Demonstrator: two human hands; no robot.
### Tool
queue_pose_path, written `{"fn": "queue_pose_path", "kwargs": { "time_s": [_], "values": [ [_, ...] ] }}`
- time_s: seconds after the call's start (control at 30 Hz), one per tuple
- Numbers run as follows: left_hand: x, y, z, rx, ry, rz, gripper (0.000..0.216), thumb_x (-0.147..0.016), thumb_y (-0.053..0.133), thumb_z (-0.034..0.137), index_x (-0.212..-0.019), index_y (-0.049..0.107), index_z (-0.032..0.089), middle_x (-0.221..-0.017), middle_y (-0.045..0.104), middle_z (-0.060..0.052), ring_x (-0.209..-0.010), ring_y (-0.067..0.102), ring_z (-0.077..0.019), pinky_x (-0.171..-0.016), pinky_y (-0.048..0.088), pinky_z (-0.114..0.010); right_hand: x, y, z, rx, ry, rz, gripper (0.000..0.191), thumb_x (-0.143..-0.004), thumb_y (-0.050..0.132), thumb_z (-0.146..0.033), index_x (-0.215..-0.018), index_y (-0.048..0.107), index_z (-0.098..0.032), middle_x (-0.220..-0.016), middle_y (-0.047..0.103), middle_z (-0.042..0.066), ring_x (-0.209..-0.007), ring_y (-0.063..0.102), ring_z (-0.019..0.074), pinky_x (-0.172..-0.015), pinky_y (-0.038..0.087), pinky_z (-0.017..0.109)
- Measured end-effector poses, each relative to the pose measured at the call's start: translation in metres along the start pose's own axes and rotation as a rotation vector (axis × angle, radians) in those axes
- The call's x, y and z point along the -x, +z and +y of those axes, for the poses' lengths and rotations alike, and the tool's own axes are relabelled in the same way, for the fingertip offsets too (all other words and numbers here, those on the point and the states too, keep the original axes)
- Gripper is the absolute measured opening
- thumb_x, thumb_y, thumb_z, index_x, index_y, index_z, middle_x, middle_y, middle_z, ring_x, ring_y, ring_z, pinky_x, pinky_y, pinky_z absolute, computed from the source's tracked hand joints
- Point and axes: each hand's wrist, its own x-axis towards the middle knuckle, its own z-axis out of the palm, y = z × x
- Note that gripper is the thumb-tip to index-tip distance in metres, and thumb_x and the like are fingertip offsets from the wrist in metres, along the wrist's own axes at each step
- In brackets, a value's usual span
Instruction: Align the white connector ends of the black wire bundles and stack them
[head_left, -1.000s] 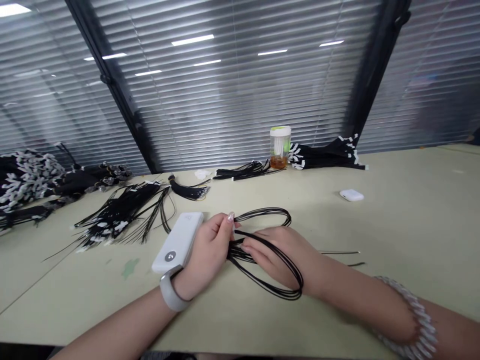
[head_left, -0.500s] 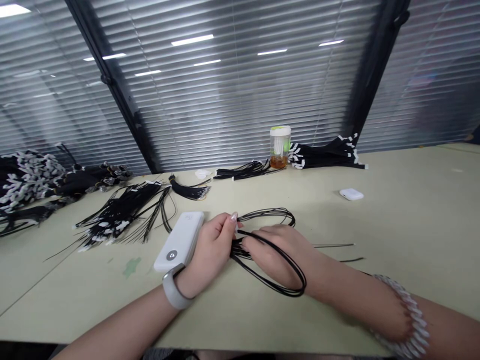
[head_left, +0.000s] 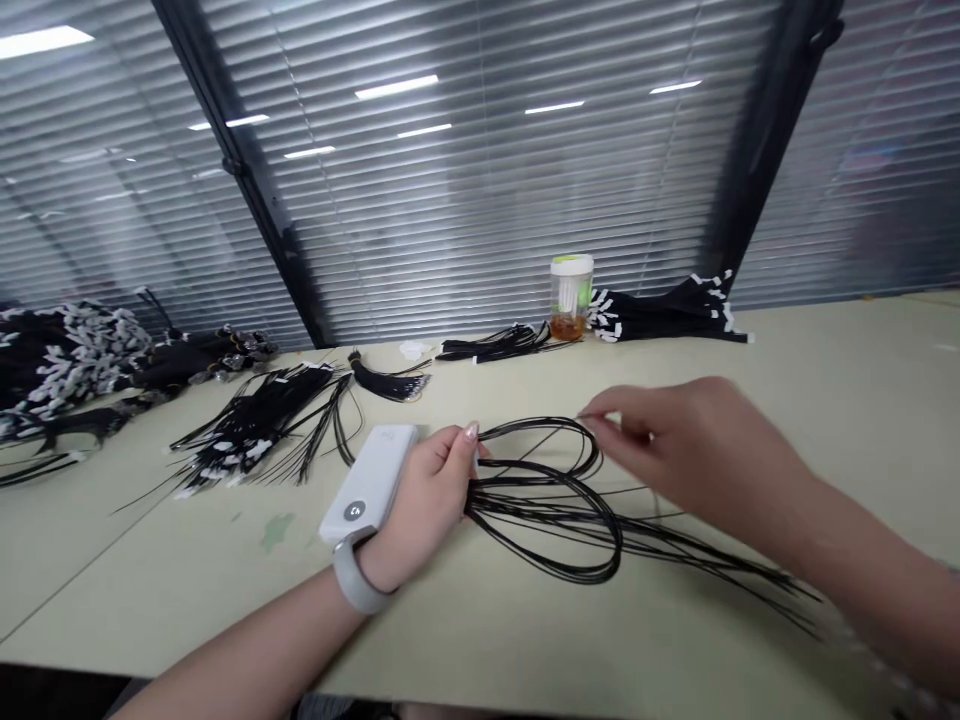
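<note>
My left hand (head_left: 424, 498) rests on the table and pinches a bundle of thin black cords (head_left: 559, 500) where their loops meet. The cords form two loops to the right of that hand, and their loose ends trail off to the right across the table. My right hand (head_left: 694, 448) hovers above the far loop, its fingers pinched together at a strand near the loop's top. A grey band sits on my left wrist. A white power bank (head_left: 367, 483) lies just left of my left hand, touching it.
Piles of black cords with white tags (head_left: 247, 430) lie at the left, with more bundles (head_left: 60, 365) at the far left edge. A clear jar with a green-white lid (head_left: 570, 297) stands by the blinds, beside another black bundle (head_left: 667, 310).
My right hand has lifted off the lower loop and moved up and right to the far loop. The cord ends now fan out to the right. My left hand kept its grip.
</note>
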Motion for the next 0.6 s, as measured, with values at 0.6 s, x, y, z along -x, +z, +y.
{"fn": "queue_pose_path", "kwargs": {
  "time_s": [0.6],
  "values": [
    [-0.001, 0.002, -0.003, -0.012, -0.021, -0.049, 0.042, -0.085, 0.034, 0.048, -0.069, 0.056, 0.015, -0.054, 0.045, 0.003, -0.044, 0.039, -0.0079, -0.041, 0.031, -0.019, -0.003, 0.014, -0.005, -1.005, 0.211, -0.059, 0.012, -0.082, 0.051, -0.025, -0.094, 0.051, -0.023, -0.056, 0.054, -0.006, -0.039, 0.042, 0.006, -0.039, 0.034, 0.019]
  ]
}}
